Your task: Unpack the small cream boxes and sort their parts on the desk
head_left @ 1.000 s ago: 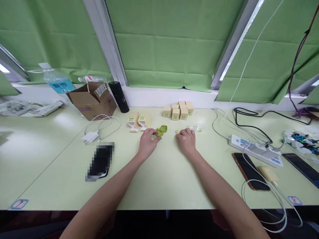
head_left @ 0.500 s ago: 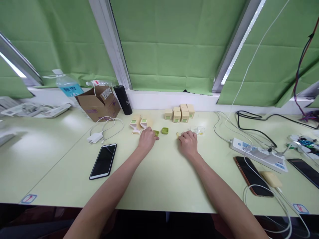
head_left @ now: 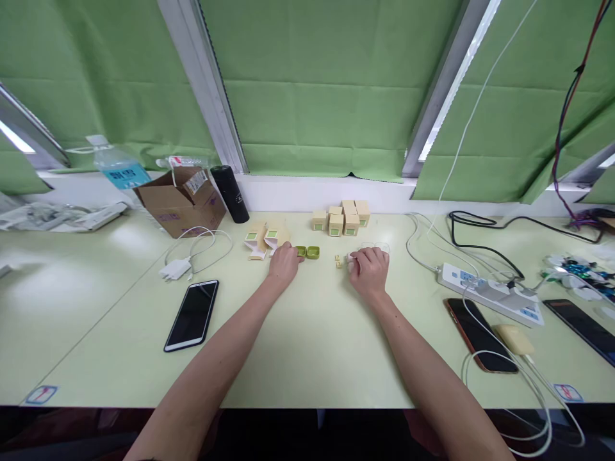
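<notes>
My left hand [head_left: 284, 262] rests on the table with its fingers curled at the edge of a small green box [head_left: 301, 251], which they partly hide. A second green box [head_left: 312, 253], open at the top, sits close beside it on the right. Over to the right, my right hand [head_left: 369, 270] is closed, its fingertips pinched near something small and whitish that I cannot make out. Small yellow pieces [head_left: 337, 261] lie just left of those fingertips. Clear plastic packaging [head_left: 383, 246] shows behind the right hand. Two opened cream cartons [head_left: 256, 242] stand beyond the left hand.
Several small cream cartons [head_left: 336, 224] are grouped at the back. Leftward are a phone [head_left: 192, 315], a white charger [head_left: 175, 269], a cardboard box [head_left: 182, 208] and a black bottle [head_left: 230, 194]. A power strip [head_left: 490, 293] with cables and another phone [head_left: 478, 333] occupy the right.
The two green boxes now sit closer together. My right hand has drawn slightly right, away from the yellow pieces, which show more fully. The view has shifted a little.
</notes>
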A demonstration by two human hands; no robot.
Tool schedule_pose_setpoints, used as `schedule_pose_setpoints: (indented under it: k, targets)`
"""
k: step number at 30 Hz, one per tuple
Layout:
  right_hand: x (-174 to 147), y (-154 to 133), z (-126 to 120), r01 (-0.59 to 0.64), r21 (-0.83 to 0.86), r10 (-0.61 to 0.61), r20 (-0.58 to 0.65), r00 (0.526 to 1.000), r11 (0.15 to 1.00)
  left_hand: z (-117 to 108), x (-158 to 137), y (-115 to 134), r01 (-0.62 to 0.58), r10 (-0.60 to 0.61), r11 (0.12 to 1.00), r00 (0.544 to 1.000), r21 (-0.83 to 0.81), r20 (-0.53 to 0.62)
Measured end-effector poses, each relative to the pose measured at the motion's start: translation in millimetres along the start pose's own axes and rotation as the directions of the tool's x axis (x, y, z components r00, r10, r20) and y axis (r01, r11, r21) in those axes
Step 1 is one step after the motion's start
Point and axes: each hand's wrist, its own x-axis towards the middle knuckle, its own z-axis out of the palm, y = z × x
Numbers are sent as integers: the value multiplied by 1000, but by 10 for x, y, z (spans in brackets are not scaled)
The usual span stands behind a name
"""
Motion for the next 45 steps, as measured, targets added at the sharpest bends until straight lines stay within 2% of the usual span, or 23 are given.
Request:
schedule_pose_setpoints:
  k: [6,9,11,18,23,28,34,45]
  targets:
    - [14,154,-33,-243,49,244,-23,970,969,-42,-20,61,-5,5,999,1000,43,-2]
    - [15,193,-25,-303,36,303,-10,953,952,-84,-102,70,-17,18,998,1000,56,-20]
    - [13,192,-17,-291,19,290,31,956,957,-123,-182,70,-35,37,997,999,65,-40]
    - [-15,111,4,-104,15,99,182,978,995,-264,-550,74,-207,218,974,969,97,-117]
    - [-11,91,-13,-121,-18,122,230,966,993,-210,-733,68,-294,299,954,937,54,-184]
    - [0,85,-22,-121,-22,123,222,967,992,-94,-777,7,-312,301,950,926,-14,-229]
    - [-9,92,-2,-101,-28,105,195,975,994,-62,-800,-50,-337,315,941,911,-40,-265]
    - [-41,104,2,-88,-35,92,168,982,996,46,-829,-35,-376,344,920,909,-108,-234]
